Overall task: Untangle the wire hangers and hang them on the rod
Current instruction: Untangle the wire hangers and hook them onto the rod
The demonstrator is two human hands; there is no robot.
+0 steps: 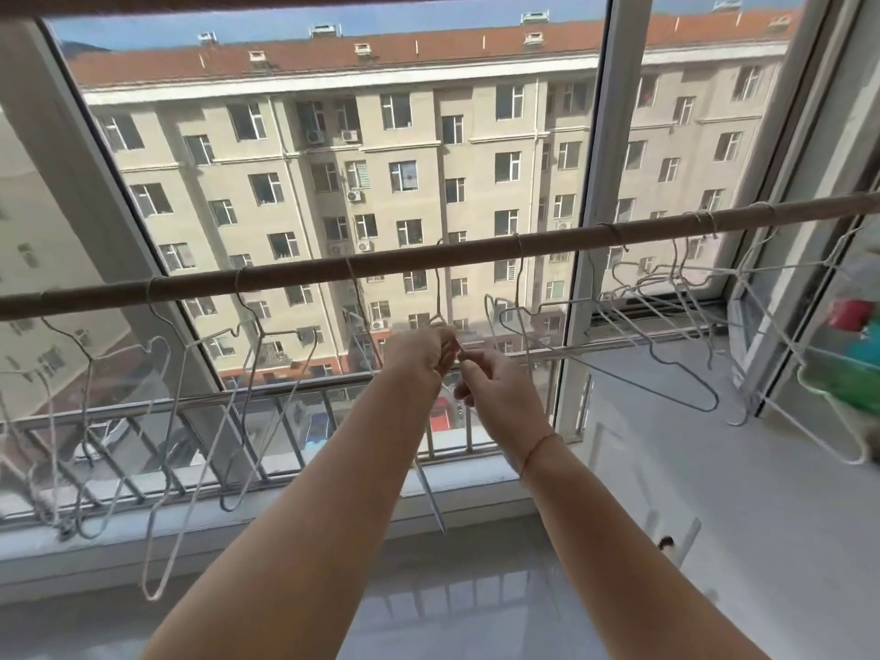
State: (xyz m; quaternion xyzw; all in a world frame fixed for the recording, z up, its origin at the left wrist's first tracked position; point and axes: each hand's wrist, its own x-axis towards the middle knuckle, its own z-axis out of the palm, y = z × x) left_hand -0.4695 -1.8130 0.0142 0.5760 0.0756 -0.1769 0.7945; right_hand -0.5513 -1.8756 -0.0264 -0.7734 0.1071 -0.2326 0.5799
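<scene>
A brown rod (pixel 305 278) runs across the window, rising to the right. Several thin wire hangers hang from it: a loose group on the left (pixel 200 421) and a tangled bunch on the right (pixel 666 316). At the middle, one wire hanger (pixel 437 297) has its hook over the rod. My left hand (pixel 419 352) is closed around its neck just below the rod. Touching it from the right, my right hand (pixel 495 388) pinches the same wire. The lower part of that hanger (pixel 431 493) shows between my forearms.
A large window (pixel 333 159) is right behind the rod, with a metal railing (pixel 166 412) outside. A white sill (pixel 690 469) lies below and to the right. Colourful items (pixel 857 340) sit at the far right edge.
</scene>
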